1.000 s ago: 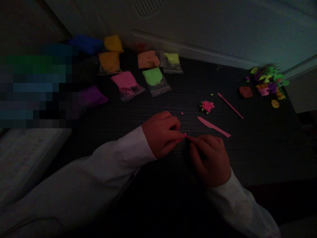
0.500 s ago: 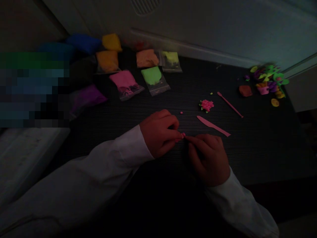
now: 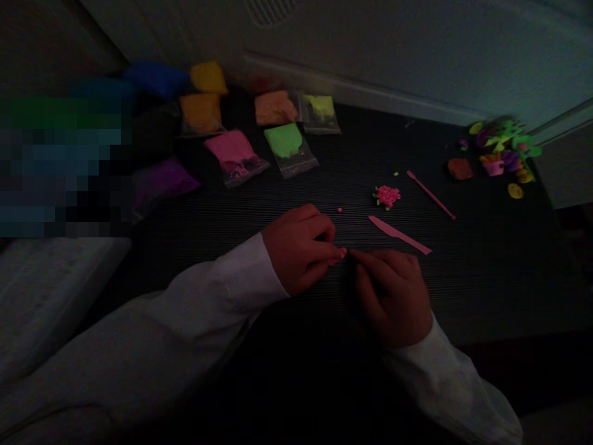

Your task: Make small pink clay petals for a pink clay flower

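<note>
Between the thumb and fingertips of my left hand (image 3: 303, 250) is a small piece of pink clay (image 3: 341, 254). Just right of it is my right hand (image 3: 393, 293), its index finger stretched towards the clay and its thumb apart, with nothing visible in it. A tiny pink clay ball (image 3: 340, 210) lies on the dark table beyond my left hand. Past my right hand are a pink clay flower with green leaves (image 3: 387, 196), a pink plastic clay knife (image 3: 399, 235) and a thin pink modelling stick (image 3: 430, 194).
Bags of clay lie at the back left, among them pink (image 3: 234, 154), green (image 3: 287, 145), orange (image 3: 201, 113) and purple (image 3: 167, 182). Colourful clay figures (image 3: 504, 151) and a brown lump (image 3: 459, 169) sit at the right. A pale wall (image 3: 393, 55) borders the table's back.
My right index fingertip has drawn back slightly to the right, leaving a small gap from the pink clay. My left hand stays almost still.
</note>
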{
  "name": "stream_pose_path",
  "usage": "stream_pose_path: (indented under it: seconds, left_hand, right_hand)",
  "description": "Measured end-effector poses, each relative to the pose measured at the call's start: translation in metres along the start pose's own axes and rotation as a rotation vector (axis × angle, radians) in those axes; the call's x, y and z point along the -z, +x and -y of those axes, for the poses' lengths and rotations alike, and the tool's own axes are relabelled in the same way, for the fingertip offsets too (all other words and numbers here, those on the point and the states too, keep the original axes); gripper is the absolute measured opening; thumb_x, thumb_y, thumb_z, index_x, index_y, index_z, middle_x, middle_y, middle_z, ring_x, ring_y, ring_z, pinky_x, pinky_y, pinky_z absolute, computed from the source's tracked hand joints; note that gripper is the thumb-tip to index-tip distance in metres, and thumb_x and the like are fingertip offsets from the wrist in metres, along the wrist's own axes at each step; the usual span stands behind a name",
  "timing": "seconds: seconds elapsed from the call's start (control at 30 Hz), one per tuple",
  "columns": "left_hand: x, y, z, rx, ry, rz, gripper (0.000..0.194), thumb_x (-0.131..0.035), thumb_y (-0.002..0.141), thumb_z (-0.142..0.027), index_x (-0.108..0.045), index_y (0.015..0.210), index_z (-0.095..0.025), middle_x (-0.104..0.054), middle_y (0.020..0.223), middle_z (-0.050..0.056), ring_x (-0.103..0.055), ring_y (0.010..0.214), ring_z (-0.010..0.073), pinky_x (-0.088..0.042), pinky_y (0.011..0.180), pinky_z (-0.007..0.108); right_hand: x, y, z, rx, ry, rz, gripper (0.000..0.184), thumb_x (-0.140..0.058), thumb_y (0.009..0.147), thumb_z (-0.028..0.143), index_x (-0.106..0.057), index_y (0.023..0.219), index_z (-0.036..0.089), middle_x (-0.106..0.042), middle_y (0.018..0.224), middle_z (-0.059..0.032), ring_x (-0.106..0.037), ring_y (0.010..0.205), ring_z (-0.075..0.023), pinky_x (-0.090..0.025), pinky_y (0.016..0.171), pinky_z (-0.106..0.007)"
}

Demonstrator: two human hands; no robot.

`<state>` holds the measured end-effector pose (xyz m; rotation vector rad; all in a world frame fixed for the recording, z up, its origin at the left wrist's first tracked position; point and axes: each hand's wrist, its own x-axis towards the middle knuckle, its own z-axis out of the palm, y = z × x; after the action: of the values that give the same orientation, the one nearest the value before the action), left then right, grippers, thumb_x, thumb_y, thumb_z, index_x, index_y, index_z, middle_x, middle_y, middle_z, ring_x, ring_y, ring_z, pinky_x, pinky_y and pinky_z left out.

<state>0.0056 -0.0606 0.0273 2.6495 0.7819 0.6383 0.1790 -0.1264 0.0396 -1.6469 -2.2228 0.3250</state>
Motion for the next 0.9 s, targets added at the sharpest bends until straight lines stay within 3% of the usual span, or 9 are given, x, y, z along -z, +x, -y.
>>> stream_pose_path:
  seconds: [0.9]
  left_hand:
    - [0.0031, 0.0003, -0.0004, -0.005, -0.007, 0.010, 0.019, -0.041, 0.070, -0.024, -0.060, 0.072, -0.020, -0.050, 0.073, 0.004, -0.042, 0.072, 0.0150, -0.035, 0.063, 0.031]
  right_hand:
    - [0.0005, -0.0003, 0.0008, 0.027, 0.027, 0.071, 0.029, -0.043, 0.073, 0.022, -0.051, 0.101, 0.021, -0.053, 0.080, -0.0027, -0.045, 0.075, -0.0151, -0.030, 0.071, -0.034]
